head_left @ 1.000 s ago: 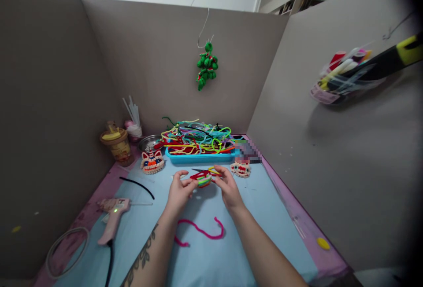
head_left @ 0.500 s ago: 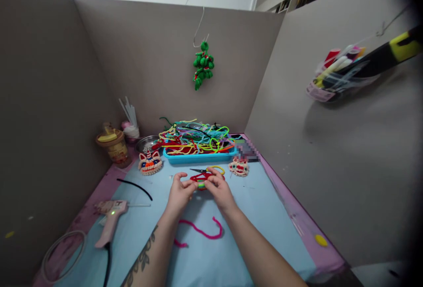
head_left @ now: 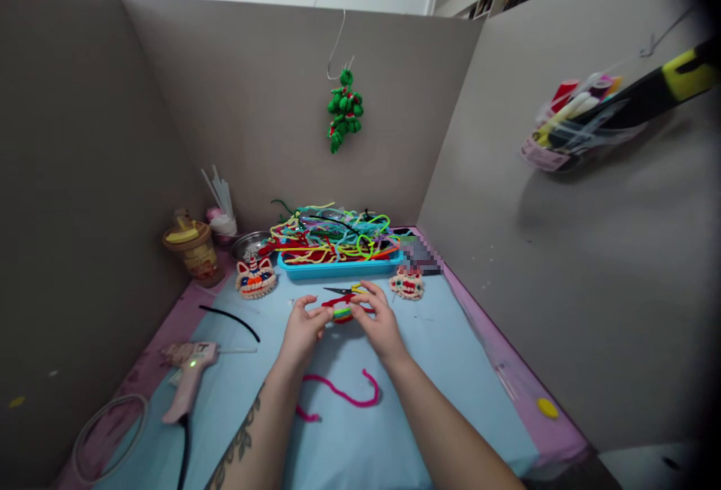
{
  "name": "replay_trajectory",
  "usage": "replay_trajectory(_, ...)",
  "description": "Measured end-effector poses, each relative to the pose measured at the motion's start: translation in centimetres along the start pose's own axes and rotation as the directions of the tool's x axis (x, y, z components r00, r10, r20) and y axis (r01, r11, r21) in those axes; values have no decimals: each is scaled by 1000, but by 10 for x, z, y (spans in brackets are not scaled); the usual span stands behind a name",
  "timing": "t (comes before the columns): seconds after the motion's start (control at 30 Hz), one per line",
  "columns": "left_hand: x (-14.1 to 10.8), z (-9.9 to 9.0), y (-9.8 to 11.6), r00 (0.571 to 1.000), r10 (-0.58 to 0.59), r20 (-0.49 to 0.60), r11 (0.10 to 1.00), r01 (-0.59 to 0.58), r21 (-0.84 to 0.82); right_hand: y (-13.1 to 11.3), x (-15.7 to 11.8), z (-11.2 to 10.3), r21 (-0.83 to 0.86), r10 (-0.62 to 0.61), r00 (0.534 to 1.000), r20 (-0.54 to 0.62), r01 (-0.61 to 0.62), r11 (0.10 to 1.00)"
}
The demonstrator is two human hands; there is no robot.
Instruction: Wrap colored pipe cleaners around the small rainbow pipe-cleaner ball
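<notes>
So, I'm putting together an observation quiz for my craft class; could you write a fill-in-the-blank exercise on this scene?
The small light on the glue gun glows ____. The tray piled with colourful strands is ____. Partly hidden by the right hand, the scissors have a ____ handle. The short curved strip lying just beyond the glue gun is ____.
Missing words: green; blue; yellow; black.

yellow scissor handles (head_left: 357, 289): partly behind right hand (head_left: 381, 323) | pixelated item (head_left: 421, 256): blurred
</notes>
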State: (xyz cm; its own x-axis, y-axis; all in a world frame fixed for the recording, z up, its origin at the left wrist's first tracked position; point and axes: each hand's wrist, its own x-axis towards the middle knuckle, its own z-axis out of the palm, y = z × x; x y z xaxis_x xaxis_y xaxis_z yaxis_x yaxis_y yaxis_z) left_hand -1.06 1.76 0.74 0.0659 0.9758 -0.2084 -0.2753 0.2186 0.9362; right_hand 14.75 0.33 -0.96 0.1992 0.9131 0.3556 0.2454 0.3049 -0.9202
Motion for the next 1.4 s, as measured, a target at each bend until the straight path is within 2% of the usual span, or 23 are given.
replay_trajectory(0.1, 0, -2, -1, 999, -49, 3, 997, 49, -63, -4, 0, -3, -64, -77, 997, -6, 77, 995)
replay_trajectory(0.23, -1, -2, -2, 996, -89, 4, 993, 89, -78, -3, -2, -2, -194, -222, 972, 71, 232, 953)
replay_trajectory(0.33, -3, 0, -1, 994, -111, 2, 991, 110, -72, 1, -3, 0, -249, -262, 956, 128, 287, 925)
replay_trajectory(0.6, -3, 1, 0, 992, -122, 15, 990, 123, -72, 12, 1, 2, -137, -267, 929, 256, 309, 941)
replay_trajectory(0.9, 0, -1, -5, 994, -106, 1, 987, 105, -120, 14, 1, 2, -112, -251, 939, 237, 283, 953)
replay_trajectory(0.97, 2, -2, -3, 992, -122, -7, 972, 118, -205, 13, 0, 1, -94, -242, 955, 171, 260, 961)
replay_trajectory(1.03, 4, -4, 0, 986, -166, 7, 928, 158, -338, 14, -1, 1, -61, -198, 979, 57, 201, 978)
replay_trajectory(1.1, 6, -5, 3, 973, -225, 46, 844, 218, -490, 16, -2, 5, 43, -87, 996, -26, 88, 995)
replay_trajectory(1.13, 6, -4, 4, 965, -252, 74, 790, 249, -561, 17, -2, 7, 137, -11, 1000, -24, 14, 990)
replay_trajectory(1.2, 5, -2, 5, 944, -296, 143, 673, 312, -671, 18, -3, 12, 368, 122, 989, 79, -143, 919)
replay_trajectory(1.27, 1, 2, 4, 923, -318, 217, 575, 370, -730, 15, -3, 17, 548, 173, 960, 222, -269, 792)
replay_trajectory(1.33, -3, 7, 2, 905, -329, 270, 521, 412, -747, 10, -3, 18, 641, 168, 938, 304, -332, 692)
replay_trajectory(1.4, -5, 11, 0, 893, -342, 293, 512, 439, -739, 3, -2, 16, 699, 168, 935, 313, -346, 625)
